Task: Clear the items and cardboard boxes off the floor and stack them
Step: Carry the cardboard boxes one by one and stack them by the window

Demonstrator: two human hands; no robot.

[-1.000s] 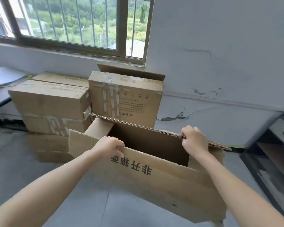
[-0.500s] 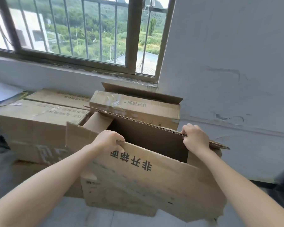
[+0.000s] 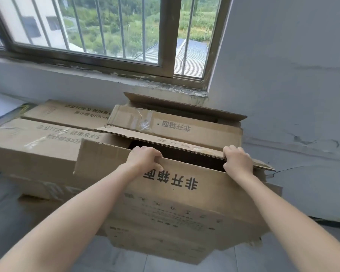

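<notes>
- Head view: the person is holding a large open brown cardboard box [image 3: 175,209] with both bare hands, in front of a stack of boxes under a window.
- The left hand [image 3: 143,160] is clenching the top edge of the box's near wall, with the fingers curled over the rim into the dark interior.
- The right hand [image 3: 237,160] is grasping the same box at its right end, with the fingers curled over the corrugated edge of the far flap.
- Black print on the near wall is reading "非开箱面" and is showing upside down. The smaller print lower on the wall is too faint to read.
- The held box is covering the front of the stack, and its far flap is lying over a tape-sealed brown carton [image 3: 175,128]. I cannot tell whether its bottom is touching the grey tiled floor [image 3: 18,222].
- The tape-sealed carton is showing "非开箱面" too, also upside down, beside strips of clear tape.
- Two long flat brown cartons [image 3: 37,146] are lying to the left of it. Their pale print is reading in part "企业IT办公" and "服务5万".
- White paper sheets [image 3: 0,107] are lying at the far left edge.
- A barred metal-framed window [image 3: 126,36] is sitting above the stack, in a scuffed grey wall [image 3: 283,75].
</notes>
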